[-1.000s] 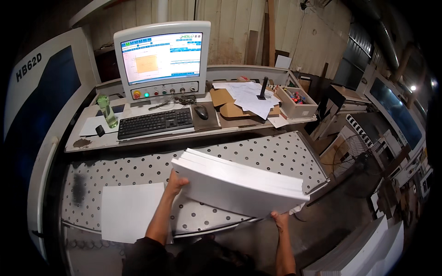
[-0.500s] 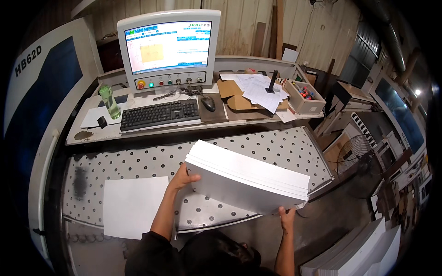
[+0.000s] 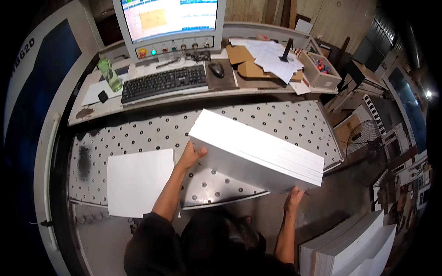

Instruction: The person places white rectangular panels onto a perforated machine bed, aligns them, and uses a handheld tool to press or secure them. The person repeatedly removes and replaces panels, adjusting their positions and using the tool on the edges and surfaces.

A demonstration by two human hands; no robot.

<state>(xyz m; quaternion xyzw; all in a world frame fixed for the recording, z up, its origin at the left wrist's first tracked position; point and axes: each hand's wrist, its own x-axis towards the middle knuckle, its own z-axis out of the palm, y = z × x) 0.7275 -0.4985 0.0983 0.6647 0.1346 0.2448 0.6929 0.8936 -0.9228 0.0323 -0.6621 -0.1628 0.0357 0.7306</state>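
Between my hands stands a thick stack of white panels point(image 3: 258, 142), tilted, its long edges facing up and its right end nearer me. My left hand point(image 3: 192, 155) grips the left end, with the thumb across the near face. At the lower right corner my right hand point(image 3: 294, 198) is closed on the stack; its far fingers are hidden beneath. The stack is over the dotted metal table point(image 3: 138, 133); whether it touches the surface I cannot tell. A flat white panel point(image 3: 140, 184) lies on the table left of my left forearm.
Beyond the table, a desk holds a keyboard point(image 3: 165, 83), mouse point(image 3: 216, 69), green bottle point(image 3: 109, 76), papers point(image 3: 276, 62) and a small box point(image 3: 320, 71), below a monitor point(image 3: 170, 23). More white panels point(image 3: 345, 244) stand at the lower right, near a wire fan point(image 3: 363, 138).
The panels in the stack now sit more evenly together, their top edges closer to flush. Both hands keep their hold. The whole view has shifted, so the desk appears higher.
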